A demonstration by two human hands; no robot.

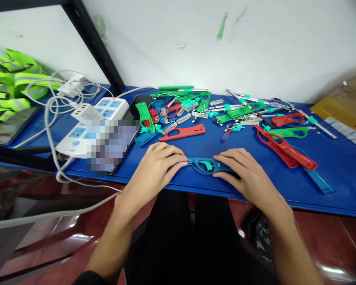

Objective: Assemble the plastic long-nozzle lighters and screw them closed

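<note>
A blue utility lighter with a teal trigger lies across the front of the blue table, between my two hands. My left hand pinches its narrow nozzle end; the fingertips hide most of that end. Around the wider handle end, my right hand has its thumb in front and its fingers over the back. Beyond the hands lie a red lighter shell, a small purple piece and clear lighter fuel tanks with teal parts. Red half shells rest right of my right hand.
A white power strip with cables and a phone stand at left. Metal tubes, wires and green shells are heaped along the wall. At right are a blue shell and a cardboard box. Yellow-green reflective straps lie far left.
</note>
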